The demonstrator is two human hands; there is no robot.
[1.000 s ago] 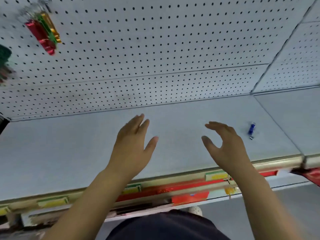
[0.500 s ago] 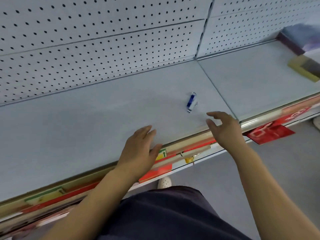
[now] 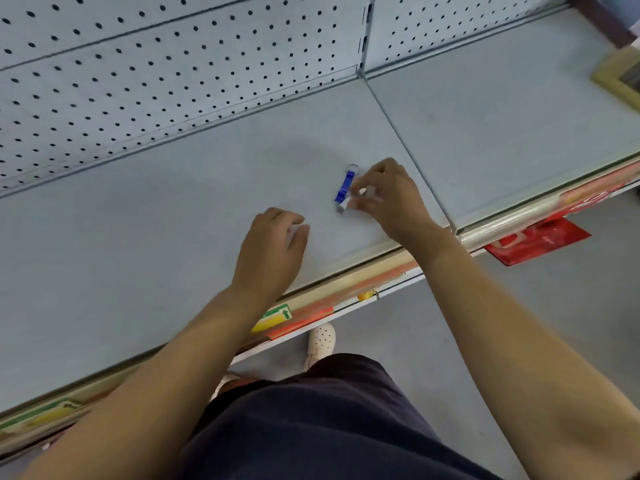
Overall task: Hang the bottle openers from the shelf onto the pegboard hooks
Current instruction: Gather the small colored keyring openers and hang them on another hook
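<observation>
Head view showed one blue bottle opener (image 3: 345, 187) left lying flat on the shelf (image 3: 173, 237), not yet hung; no pegboard (image 3: 173, 81) hook was in frame. My right hand (image 3: 388, 199) had reached it, fingertips (image 3: 356, 199) at its right side, though blur hid whether I had pinched it. My left hand (image 3: 273, 251) hovered loosely curled and empty, well left of the opener.

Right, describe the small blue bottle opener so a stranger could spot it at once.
Start at the wide pale grey shelf below the white pegboard wall. Near its right seam, at the right hand's fingertips, lies the small blue bottle opener with a metal key ring. It is the only loose item on that shelf panel.
</observation>
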